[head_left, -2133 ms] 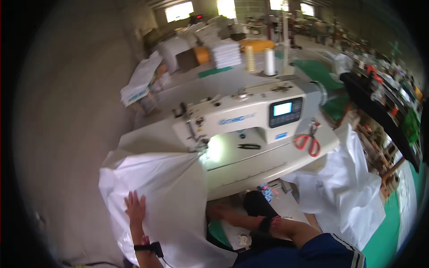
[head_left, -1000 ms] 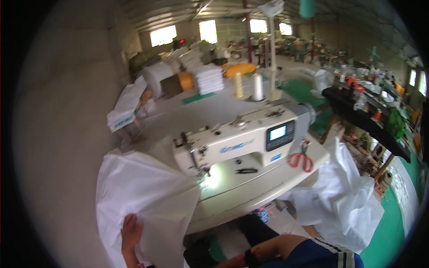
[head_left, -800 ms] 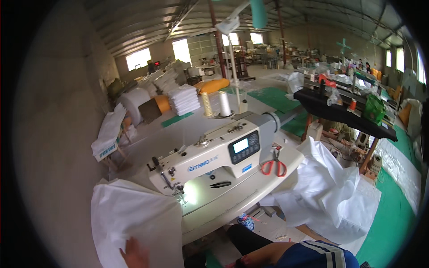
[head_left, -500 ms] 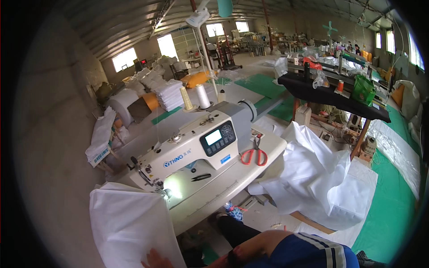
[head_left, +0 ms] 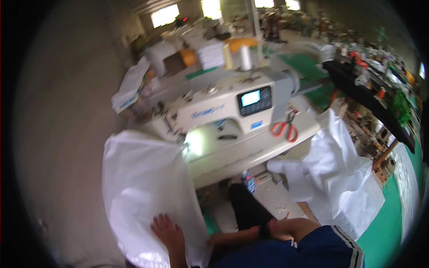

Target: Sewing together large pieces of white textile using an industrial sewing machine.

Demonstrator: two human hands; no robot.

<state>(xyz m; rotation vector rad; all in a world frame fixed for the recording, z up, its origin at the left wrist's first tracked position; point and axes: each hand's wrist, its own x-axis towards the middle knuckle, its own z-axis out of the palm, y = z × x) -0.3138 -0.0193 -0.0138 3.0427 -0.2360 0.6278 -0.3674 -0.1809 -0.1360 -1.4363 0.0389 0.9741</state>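
Note:
A large white sheet of woven-looking material point(head_left: 147, 178) hangs over the left end of the sewing machine table, its upper edge near the needle area. My left hand point(head_left: 167, 231) lies on the sheet's lower part with fingers stretched out. From the right, my right forearm point(head_left: 237, 237), with a dark band at the wrist, reaches to the sheet's right edge. My right hand's fingers are hidden there. The white sewing machine point(head_left: 210, 109) stands just beyond, its lamp lit and its screen on. On its bed lie small dark thread snips point(head_left: 228, 137).
Red-handled scissors point(head_left: 286, 130) lie at the table's right end. Crumpled white material point(head_left: 330, 165) is heaped to the right. Two thread cones point(head_left: 245, 58) stand behind the machine. A dark-covered bench point(head_left: 366, 98) is at the right, and stacked white sheets point(head_left: 210, 54) lie farther back.
The view has tipped downward and leftward, so the machine and table sit higher and farther right. More of the hanging sheet and of my left hand now shows. The picture is blurred.

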